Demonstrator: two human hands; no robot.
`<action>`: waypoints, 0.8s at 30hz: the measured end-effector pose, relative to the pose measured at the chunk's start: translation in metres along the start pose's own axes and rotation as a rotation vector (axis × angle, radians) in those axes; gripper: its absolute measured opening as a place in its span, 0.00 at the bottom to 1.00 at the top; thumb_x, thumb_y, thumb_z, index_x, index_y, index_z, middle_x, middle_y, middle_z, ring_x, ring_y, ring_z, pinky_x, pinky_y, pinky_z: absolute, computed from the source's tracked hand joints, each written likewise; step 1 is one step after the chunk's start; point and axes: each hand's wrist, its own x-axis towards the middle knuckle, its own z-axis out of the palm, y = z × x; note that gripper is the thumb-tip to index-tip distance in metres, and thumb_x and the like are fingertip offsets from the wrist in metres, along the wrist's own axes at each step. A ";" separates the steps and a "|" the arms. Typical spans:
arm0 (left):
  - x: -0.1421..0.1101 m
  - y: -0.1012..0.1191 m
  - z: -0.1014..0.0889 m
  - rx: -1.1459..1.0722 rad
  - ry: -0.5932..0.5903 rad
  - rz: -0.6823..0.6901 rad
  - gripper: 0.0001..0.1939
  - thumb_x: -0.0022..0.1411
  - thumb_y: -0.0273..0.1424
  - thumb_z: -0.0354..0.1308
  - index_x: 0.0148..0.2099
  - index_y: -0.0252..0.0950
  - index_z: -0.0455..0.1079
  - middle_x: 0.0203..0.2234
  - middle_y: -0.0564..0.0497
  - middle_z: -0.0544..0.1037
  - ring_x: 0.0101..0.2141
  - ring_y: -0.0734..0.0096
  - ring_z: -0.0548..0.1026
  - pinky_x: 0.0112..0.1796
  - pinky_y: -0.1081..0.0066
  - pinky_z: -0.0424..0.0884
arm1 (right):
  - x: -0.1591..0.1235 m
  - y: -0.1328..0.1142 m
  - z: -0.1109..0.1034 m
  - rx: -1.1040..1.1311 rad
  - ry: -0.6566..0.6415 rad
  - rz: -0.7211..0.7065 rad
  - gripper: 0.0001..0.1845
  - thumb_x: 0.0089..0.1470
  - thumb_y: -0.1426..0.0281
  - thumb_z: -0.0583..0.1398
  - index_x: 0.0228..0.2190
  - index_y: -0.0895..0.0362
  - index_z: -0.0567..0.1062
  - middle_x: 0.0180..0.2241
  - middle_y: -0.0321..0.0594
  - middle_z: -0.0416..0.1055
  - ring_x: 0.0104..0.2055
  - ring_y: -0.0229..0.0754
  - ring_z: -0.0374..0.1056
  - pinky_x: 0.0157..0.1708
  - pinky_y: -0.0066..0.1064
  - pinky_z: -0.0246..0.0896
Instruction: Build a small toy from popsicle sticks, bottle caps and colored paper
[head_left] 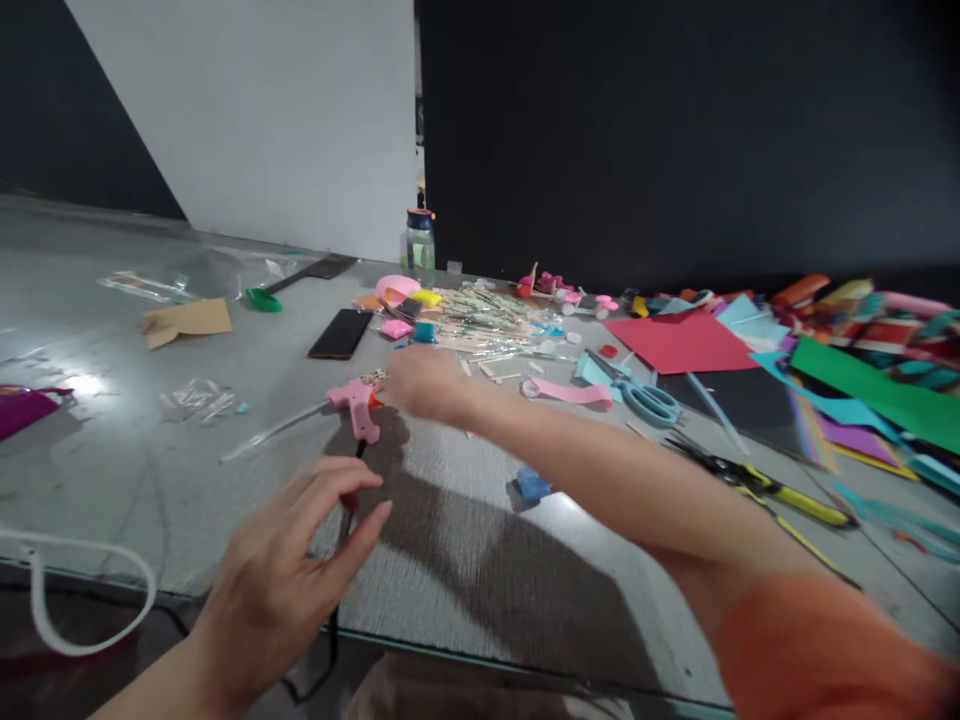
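Note:
My left hand [289,570] hovers over the front of the table, thumb and fingers apart, with nothing between them. Just beyond its fingertips a pink hot glue gun [356,402] lies on its side, a clear glue stick [277,430] sticking out of its back end and a black cord running toward the table edge. My right hand [424,383] reaches across to the gun's right side, near a small patterned bit. It is blurred and its fingers are turned away, so whether it holds anything is hidden. A small blue block [532,485] lies below my right forearm.
Behind my hands are a black phone [340,333], wooden sticks in clear wrap [487,315] and a bottle [420,240]. Blue scissors [649,400], yellow-handled pliers [780,490] and red paper [682,340] lie right. Brown cardboard [187,322] and a green spoon [263,300] are left.

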 end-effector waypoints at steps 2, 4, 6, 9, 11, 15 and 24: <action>0.009 0.003 0.006 -0.002 -0.032 0.025 0.05 0.73 0.31 0.54 0.50 0.40 0.68 0.42 0.49 0.76 0.42 0.67 0.77 0.45 0.65 0.73 | -0.013 0.029 -0.012 -0.073 -0.011 0.079 0.20 0.67 0.61 0.62 0.54 0.58 0.74 0.56 0.48 0.72 0.55 0.51 0.71 0.54 0.50 0.70; 0.019 0.008 0.013 0.002 -0.061 0.045 0.05 0.72 0.30 0.55 0.48 0.39 0.68 0.40 0.49 0.76 0.41 0.67 0.77 0.44 0.65 0.73 | -0.023 0.051 -0.013 -0.123 -0.094 0.142 0.19 0.66 0.61 0.63 0.52 0.58 0.75 0.53 0.47 0.73 0.52 0.49 0.73 0.51 0.48 0.72; 0.028 0.013 0.022 -0.005 -0.102 0.072 0.04 0.72 0.31 0.55 0.47 0.38 0.69 0.40 0.49 0.76 0.40 0.67 0.77 0.44 0.65 0.72 | -0.031 0.062 -0.005 -0.147 -0.179 0.184 0.17 0.66 0.61 0.63 0.51 0.58 0.76 0.51 0.46 0.74 0.49 0.48 0.74 0.49 0.45 0.74; 0.039 0.022 0.034 -0.022 -0.175 0.120 0.05 0.72 0.31 0.55 0.47 0.37 0.70 0.40 0.49 0.76 0.40 0.66 0.77 0.43 0.65 0.72 | -0.038 0.064 0.009 -0.146 -0.228 0.196 0.17 0.65 0.63 0.64 0.51 0.59 0.75 0.52 0.47 0.74 0.50 0.48 0.74 0.49 0.45 0.74; 0.044 0.027 0.041 -0.038 -0.212 0.148 0.05 0.72 0.31 0.55 0.47 0.37 0.70 0.39 0.50 0.76 0.40 0.65 0.77 0.42 0.65 0.71 | -0.042 0.066 0.012 -0.122 -0.223 0.183 0.18 0.65 0.63 0.64 0.51 0.60 0.75 0.52 0.47 0.74 0.51 0.49 0.74 0.50 0.46 0.73; 0.051 0.034 0.055 -0.091 -0.266 0.111 0.06 0.71 0.33 0.57 0.48 0.38 0.70 0.38 0.51 0.76 0.38 0.65 0.76 0.39 0.66 0.70 | -0.056 0.082 0.007 -0.018 -0.167 0.169 0.16 0.65 0.62 0.64 0.48 0.59 0.77 0.51 0.46 0.75 0.50 0.48 0.74 0.51 0.47 0.72; 0.084 0.054 0.090 -0.271 -0.427 -0.110 0.14 0.68 0.38 0.60 0.53 0.40 0.70 0.43 0.50 0.79 0.40 0.64 0.76 0.40 0.64 0.71 | -0.101 0.144 0.004 0.481 0.024 0.172 0.23 0.52 0.83 0.62 0.50 0.60 0.76 0.27 0.35 0.76 0.25 0.38 0.69 0.27 0.29 0.64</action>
